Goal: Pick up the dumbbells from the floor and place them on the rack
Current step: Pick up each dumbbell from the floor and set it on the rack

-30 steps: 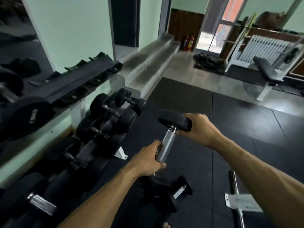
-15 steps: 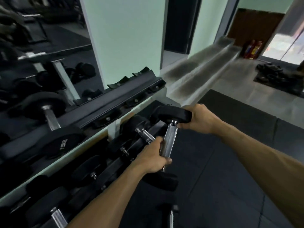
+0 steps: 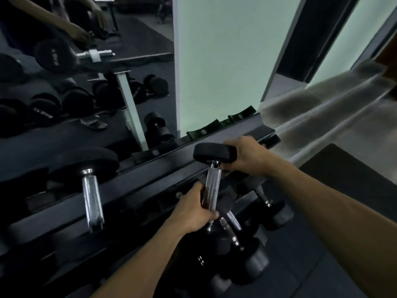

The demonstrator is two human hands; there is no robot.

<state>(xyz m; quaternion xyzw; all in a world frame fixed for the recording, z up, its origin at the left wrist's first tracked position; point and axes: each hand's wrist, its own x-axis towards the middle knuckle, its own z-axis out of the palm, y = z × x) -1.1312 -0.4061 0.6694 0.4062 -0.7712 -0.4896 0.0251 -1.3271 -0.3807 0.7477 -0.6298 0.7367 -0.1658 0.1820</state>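
Observation:
I hold a black dumbbell [image 3: 212, 183] with a chrome handle over the top tier of the dark rack [image 3: 150, 175]. My left hand [image 3: 193, 211] grips the lower part of the handle. My right hand [image 3: 245, 155] holds the far black head, which hangs above the rack's rail near two bare cradles [image 3: 204, 131]. The dumbbell's near head is hidden behind my left hand. Another dumbbell [image 3: 90, 181] rests on the top tier to the left.
Several black dumbbells [image 3: 253, 250] fill the lower tier below my hands. A mirror [image 3: 86, 72] behind the rack reflects the weights and my arms. A pale green wall [image 3: 225, 61] rises behind, grey steps [image 3: 322, 117] run to the right, black floor mats [image 3: 354, 179] beyond.
I have turned left and moved closer to the rack, carrying the dumbbell up from over the floor mat to above the top tier. Both hands keep their grip.

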